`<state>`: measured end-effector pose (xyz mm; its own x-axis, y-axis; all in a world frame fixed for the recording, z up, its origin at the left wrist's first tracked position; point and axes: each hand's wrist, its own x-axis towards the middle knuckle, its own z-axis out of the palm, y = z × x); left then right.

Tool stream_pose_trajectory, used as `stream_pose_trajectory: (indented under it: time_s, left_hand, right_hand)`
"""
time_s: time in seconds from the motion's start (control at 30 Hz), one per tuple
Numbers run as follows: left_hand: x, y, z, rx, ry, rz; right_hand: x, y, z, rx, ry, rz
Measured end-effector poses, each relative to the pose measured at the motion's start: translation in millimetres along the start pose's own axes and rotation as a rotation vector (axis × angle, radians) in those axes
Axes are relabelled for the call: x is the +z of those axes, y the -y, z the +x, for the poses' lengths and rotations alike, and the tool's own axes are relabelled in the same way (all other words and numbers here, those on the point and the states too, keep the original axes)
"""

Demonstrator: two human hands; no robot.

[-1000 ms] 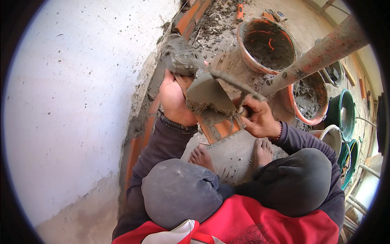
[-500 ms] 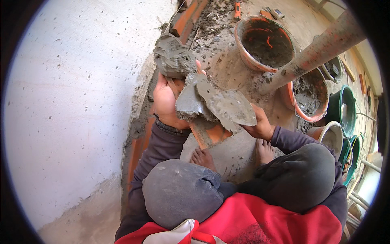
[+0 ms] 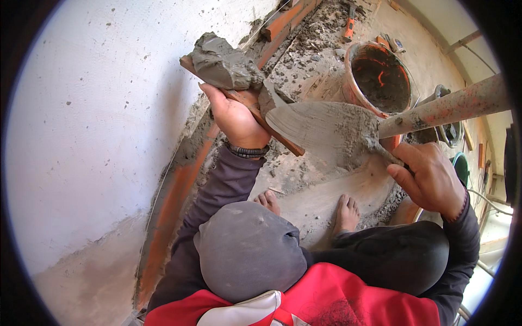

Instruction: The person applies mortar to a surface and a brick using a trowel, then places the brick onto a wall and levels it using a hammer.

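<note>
My left hand [image 3: 234,119] holds a reddish-brown brick [image 3: 291,142] from below, close to the white wall, with a thick grey lump of mortar [image 3: 223,65] on its far end. In my right hand [image 3: 429,176] is the handle of a trowel [image 3: 331,127], whose mortar-smeared blade reaches left to the brick, against a smaller dab of mortar beside the big lump. Part of the brick is hidden behind the blade and mortar.
A brick course [image 3: 179,195] with mortar and string runs along the white wall [image 3: 92,125]. Right are a mortar-stained bucket [image 3: 353,84], other containers [image 3: 459,168] and a slanting pole [image 3: 446,103]. An orange-handled tool [image 3: 349,24] lies on the floor [image 3: 293,212] beyond.
My left hand has raised the loaded brick toward the wall, up and left. My right hand has moved right and down, the trowel blade now stretched broadly toward the brick.
</note>
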<state>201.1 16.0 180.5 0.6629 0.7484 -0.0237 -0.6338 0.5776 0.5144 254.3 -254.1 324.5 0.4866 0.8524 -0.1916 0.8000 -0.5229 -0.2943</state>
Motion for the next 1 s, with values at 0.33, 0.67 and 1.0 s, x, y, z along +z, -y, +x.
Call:
stream_pose_trajectory:
  time_s: [0.33,0.67,1.0]
  left_hand:
    - [-8.5,12.2,1.1,-0.080,0.004,-0.050]
    - [-19.2,16.8,8.9,-0.288,0.095,-0.121]
    - [-57.5,41.2,7.2,-0.544,0.211,-0.140]
  right_hand:
    - [-34.3,28.4,-20.2,0.209,0.201,-0.147]
    - [-42.9,-1.2,-47.0,0.225,0.164,-0.010]
    - [-96.5,-71.4,-164.0,0.866,0.111,-0.312]
